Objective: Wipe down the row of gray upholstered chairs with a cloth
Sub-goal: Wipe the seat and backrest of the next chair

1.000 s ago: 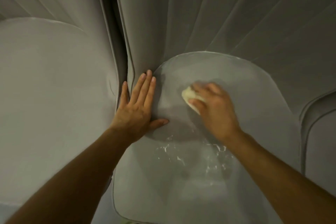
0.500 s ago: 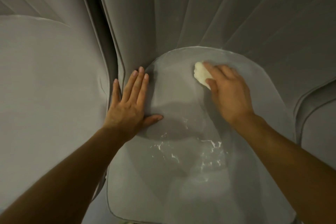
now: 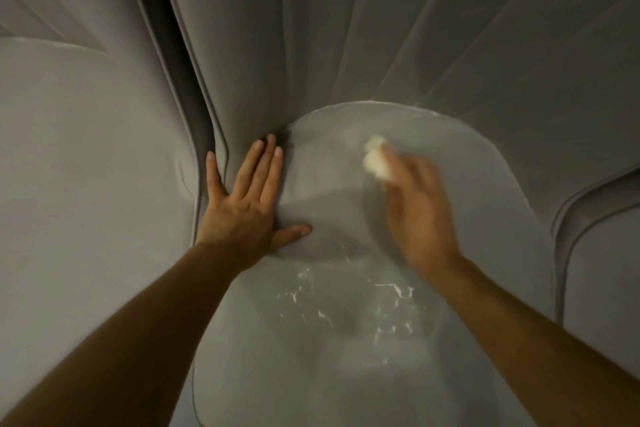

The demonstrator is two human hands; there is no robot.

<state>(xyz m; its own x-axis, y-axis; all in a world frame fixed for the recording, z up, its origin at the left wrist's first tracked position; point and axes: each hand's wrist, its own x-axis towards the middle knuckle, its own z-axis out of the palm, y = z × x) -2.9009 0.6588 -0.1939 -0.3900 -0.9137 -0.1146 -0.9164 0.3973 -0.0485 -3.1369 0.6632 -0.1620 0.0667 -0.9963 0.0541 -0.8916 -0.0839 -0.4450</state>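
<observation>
My left hand [image 3: 242,215] flat, fingers spread on the gray chair seat [image 3: 329,340] left edge, my right hand [image 3: 420,215] blurred, pinching the cream cloth [image 3: 375,159] against the seat's rear, neighbouring chair [image 3: 86,184] just beside.

Left hand [image 3: 239,215] flat on gray seat [image 3: 329,170] — cloth [image 3: 375,161] in right hand [image 3: 420,211]

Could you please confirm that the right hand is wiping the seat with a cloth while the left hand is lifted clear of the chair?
Not quite. The left hand is not lifted: the head view shows it resting flat, fingers straight, on the left edge of the seat. The right hand does wipe the seat with the cloth.
</observation>
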